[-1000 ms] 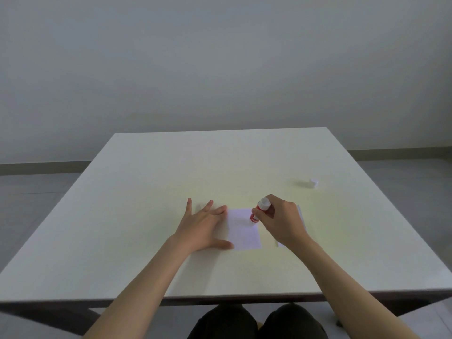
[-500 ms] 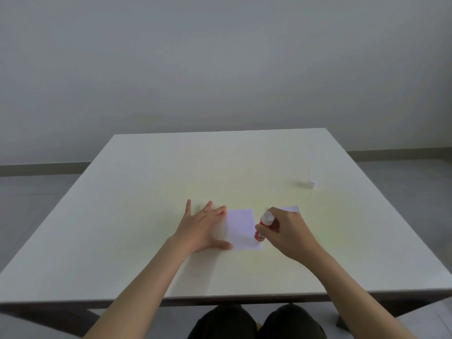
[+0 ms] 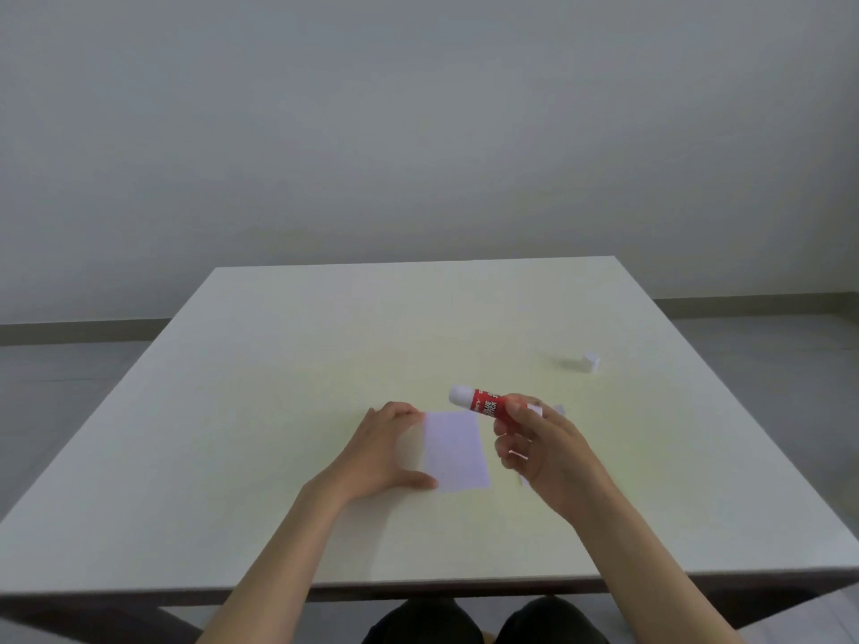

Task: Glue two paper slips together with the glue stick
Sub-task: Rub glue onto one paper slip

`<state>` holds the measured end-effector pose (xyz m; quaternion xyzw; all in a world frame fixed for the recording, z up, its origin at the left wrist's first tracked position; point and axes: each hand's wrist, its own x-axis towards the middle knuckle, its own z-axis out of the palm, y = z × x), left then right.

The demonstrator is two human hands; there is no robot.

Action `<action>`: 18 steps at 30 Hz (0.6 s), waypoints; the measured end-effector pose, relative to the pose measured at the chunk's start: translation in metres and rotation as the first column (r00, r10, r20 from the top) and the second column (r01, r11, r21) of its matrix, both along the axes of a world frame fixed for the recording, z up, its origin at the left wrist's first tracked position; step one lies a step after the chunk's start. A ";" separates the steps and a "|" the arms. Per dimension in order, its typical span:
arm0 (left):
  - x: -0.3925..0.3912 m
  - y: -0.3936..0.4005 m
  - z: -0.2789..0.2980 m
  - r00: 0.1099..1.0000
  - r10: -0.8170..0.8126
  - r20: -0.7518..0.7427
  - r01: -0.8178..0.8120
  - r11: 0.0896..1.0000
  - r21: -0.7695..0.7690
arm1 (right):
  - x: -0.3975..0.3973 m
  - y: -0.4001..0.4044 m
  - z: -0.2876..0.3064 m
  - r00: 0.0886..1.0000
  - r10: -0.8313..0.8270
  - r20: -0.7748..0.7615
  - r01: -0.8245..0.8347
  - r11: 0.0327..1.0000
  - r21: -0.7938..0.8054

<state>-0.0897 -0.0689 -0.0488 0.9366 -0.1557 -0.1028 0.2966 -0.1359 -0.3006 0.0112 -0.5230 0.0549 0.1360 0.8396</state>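
Observation:
A white paper slip [image 3: 455, 450] lies flat on the table, near the front middle. My left hand [image 3: 388, 450] rests flat at its left edge, fingers and thumb touching the paper. My right hand [image 3: 541, 450] holds the red glue stick [image 3: 483, 403] lifted off the paper and lying almost level, its white end pointing left above the slip's far right corner. A second white slip [image 3: 551, 409] lies under my right hand; only small bits of it show.
The glue stick's small white cap [image 3: 590, 361] stands on the table at the right, well behind my right hand. The white table [image 3: 279, 411] ends in a dark front edge close to my lap. Grey floor and a plain wall surround it.
My right hand has lifted the glue stick off the slip and tipped it from upright to nearly level. My left hand stays at the slip's left edge, with its fingers now curled in.

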 end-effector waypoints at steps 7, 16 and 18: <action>-0.014 -0.017 0.021 0.979 0.205 -0.018 -0.186 0.843 -0.504 | -0.008 0.024 -0.014 0.989 0.104 -0.109 -0.075 0.969 0.236; -0.019 -0.046 0.045 0.879 0.405 -0.252 -0.430 0.445 -0.785 | 0.001 0.032 -0.023 0.996 0.027 0.088 -0.009 0.981 -0.196; -0.005 -0.033 0.052 0.848 0.502 -0.167 -0.429 0.468 -0.773 | 0.011 0.015 -0.025 0.957 -0.121 0.262 0.244 0.825 -0.509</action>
